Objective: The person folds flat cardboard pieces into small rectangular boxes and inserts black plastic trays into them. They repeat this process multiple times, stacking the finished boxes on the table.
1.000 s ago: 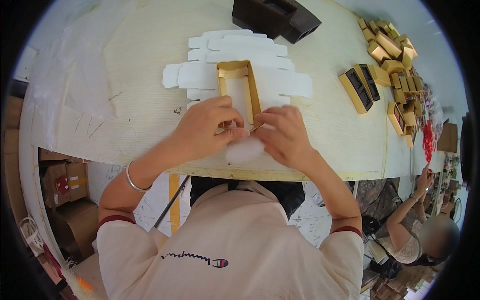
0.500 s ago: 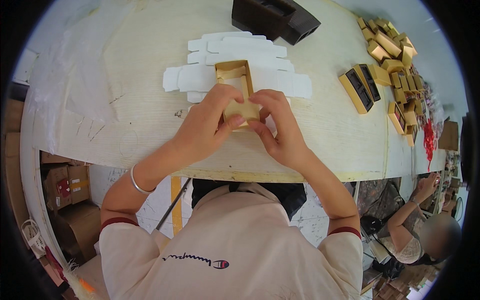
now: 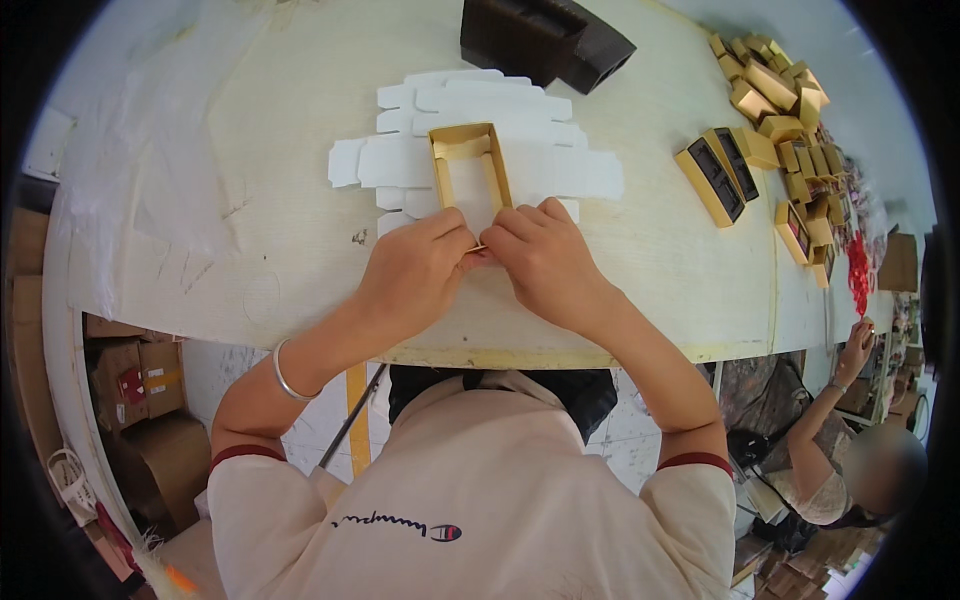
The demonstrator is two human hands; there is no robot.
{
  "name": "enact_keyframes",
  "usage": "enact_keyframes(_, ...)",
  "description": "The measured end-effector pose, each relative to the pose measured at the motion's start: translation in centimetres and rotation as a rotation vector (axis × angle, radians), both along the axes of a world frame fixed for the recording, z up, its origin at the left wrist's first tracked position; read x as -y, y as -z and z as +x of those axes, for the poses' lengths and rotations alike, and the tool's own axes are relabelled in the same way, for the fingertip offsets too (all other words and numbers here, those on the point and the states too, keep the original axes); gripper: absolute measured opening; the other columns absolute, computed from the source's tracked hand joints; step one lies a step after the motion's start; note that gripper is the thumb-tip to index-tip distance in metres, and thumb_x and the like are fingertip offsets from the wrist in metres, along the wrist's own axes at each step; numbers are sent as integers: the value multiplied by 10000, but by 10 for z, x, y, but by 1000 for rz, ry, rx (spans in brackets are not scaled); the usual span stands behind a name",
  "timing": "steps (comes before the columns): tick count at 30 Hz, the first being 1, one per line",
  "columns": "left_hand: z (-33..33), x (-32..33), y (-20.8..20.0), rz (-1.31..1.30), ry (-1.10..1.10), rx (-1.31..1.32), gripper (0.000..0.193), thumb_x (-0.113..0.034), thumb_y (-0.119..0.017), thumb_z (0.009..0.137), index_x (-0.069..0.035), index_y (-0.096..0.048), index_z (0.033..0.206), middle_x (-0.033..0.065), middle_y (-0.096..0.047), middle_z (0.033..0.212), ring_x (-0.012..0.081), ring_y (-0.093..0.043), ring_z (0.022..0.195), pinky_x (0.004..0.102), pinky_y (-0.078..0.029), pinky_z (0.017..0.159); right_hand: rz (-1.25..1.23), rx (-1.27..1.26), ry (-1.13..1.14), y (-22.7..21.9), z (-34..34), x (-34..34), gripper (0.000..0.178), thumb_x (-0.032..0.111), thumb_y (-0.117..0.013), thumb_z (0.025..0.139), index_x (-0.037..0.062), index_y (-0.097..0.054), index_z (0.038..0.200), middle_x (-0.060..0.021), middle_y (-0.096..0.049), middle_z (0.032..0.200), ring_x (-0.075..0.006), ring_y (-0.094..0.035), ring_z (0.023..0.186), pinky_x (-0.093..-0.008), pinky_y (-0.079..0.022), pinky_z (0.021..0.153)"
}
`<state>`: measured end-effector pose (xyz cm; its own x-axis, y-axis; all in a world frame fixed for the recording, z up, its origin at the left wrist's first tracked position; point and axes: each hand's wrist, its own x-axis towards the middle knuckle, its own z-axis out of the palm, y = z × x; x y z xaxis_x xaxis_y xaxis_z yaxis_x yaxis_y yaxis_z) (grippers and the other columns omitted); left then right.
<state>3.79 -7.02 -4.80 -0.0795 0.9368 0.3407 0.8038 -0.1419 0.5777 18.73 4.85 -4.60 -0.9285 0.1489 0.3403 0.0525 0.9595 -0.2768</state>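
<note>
A small open gold cardboard box [image 3: 469, 141] with a white inside lies on a stack of flat white carton blanks [image 3: 590, 173], its long sides pointing away from me. My left hand [image 3: 412, 268] is closed on the left part of the box's near end. On the right part of that same end, my right hand [image 3: 548, 262] is closed too, its fingertips almost meeting the left ones. Between them a thin edge of the gold card shows; the rest of the near end is hidden by my fingers.
Dark brown moulded trays [image 3: 545, 45] sit beyond the blanks. Gold boxes with dark inserts [image 3: 712, 180] and a heap of more gold boxes [image 3: 765, 85] are at right, near red cords [image 3: 858, 272]. Clear plastic sheeting [image 3: 150, 170] covers the left. A co-worker's hand [image 3: 853, 355] is far right.
Both hands have drawn back toward me and down to the box's near end. The gold flap formerly standing there is folded down, and the box's inside is uncovered.
</note>
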Motion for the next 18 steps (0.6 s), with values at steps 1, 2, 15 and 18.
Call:
enact_keyframes(1,-1,-1,-2,-62,4,8,108,-62,-701,772,-10,-621,822,58,-570,813,253,-573,666,354,-456,580,-8,61,1,-7,-1,0,145,-22,-606,690,67,-579,802,-66,-503,800,-217,-499,732,-323,-352,690)
enact_keyframes(2,-4,-1,-4,-123,8,15,130,-77,-714,763,-13,-627,834,58,-581,852,246,-582,685,349,-464,594,-17,121,2,-11,-2,-1,140,-22,-606,689,65,-574,795,-67,-502,793,-219,-505,737,-325,-351,691)
enact_keyframes(15,-65,-41,-39,-149,289,-191,809,-176,-846,586,-75,-478,1300,140,-478,1313,356,-419,1219,411,-337,1041,-209,38,-222,-58,11,-67,210,-18,-569,706,15,-631,904,-124,-621,934,-293,-580,968,-429,-409,981)
enact_keyframes(18,-55,-46,-25,-172,223,-86,752,-187,-836,621,-80,-487,1280,140,-501,1252,353,-439,1168,422,-337,1016,-183,-225,116,-71,-3,-115,270,39,-592,775,26,-637,1041,-125,-630,1041,-299,-577,1031,-415,-436,956)
